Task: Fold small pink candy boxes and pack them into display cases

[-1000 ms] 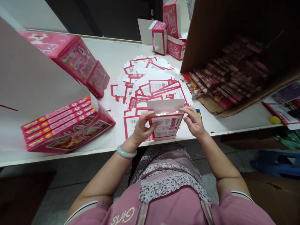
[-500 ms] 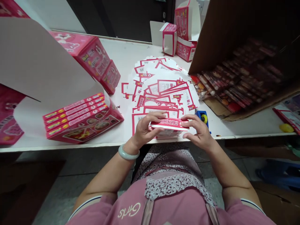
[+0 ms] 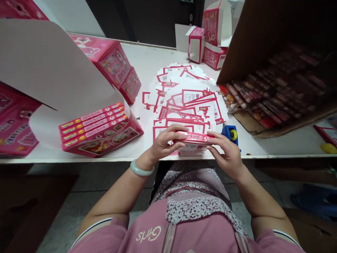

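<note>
Close to the table's front edge, a small flat pink-and-white box (image 3: 195,137) stands upright with its printed narrow side facing up. My left hand (image 3: 168,141) grips its left end between thumb and fingers. On the right end, my right hand (image 3: 225,149) does the same, thumb on the near face and fingers along the top. The box's lower part rests at or near the table; contact is hard to make out. Just beyond it lies a spread pile of flat printed cartons (image 3: 189,98). A blue tape dispenser (image 3: 231,135) with yellow tape stands beside my right hand.
At left, an open display box (image 3: 110,137) holds several slim pink boxes. Larger pink boxes (image 3: 113,66) stand behind it. A cardboard carton (image 3: 247,121) on its side at right holds many wrapped packets (image 3: 263,102). More pink boxes (image 3: 214,56) stand at the back.
The right hand's thumb and fingers have closed in on the box's right end. The whole scene sits slightly further right as the head view shifts. The box stays between both hands.
</note>
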`<state>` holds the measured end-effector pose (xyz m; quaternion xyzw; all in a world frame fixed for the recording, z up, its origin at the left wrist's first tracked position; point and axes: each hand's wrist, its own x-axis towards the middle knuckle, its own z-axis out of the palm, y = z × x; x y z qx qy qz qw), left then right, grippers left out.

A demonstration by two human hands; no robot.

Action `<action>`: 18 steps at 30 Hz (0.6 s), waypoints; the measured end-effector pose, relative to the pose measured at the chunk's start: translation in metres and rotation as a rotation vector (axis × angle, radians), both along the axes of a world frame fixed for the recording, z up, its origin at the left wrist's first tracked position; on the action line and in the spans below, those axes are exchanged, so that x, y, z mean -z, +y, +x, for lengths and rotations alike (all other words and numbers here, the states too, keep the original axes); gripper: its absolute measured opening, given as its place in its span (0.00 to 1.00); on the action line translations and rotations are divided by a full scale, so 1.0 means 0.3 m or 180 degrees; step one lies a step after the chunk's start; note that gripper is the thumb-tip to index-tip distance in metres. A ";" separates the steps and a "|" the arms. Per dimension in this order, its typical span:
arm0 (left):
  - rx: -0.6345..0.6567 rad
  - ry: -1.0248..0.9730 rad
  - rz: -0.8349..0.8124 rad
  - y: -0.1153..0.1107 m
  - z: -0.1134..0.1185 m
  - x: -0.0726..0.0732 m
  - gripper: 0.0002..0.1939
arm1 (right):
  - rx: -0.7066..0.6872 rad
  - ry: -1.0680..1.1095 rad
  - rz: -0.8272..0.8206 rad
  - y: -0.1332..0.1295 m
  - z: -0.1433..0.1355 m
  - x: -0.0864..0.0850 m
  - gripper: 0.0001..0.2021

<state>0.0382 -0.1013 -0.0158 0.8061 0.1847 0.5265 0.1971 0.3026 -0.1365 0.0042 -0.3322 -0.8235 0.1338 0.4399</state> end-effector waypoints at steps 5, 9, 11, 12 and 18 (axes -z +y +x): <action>-0.0015 -0.0102 -0.0451 -0.010 0.013 0.002 0.07 | 0.0127 -0.0155 0.0017 -0.010 0.011 0.010 0.10; 0.0199 -0.0117 -0.1474 -0.024 0.048 -0.019 0.13 | 0.0028 -0.0237 -0.0606 0.037 0.022 -0.042 0.12; 0.0167 -0.0041 -0.1717 -0.026 0.053 -0.022 0.16 | -0.0146 -0.0378 -0.0836 0.070 0.019 -0.063 0.12; 0.0094 -0.0046 -0.1731 -0.025 0.053 -0.022 0.18 | -0.0217 -0.0421 -0.0915 0.084 0.015 -0.069 0.10; -0.0052 -0.0163 -0.1447 -0.009 0.028 -0.013 0.12 | -0.0199 0.0211 -0.0886 0.023 0.000 -0.115 0.12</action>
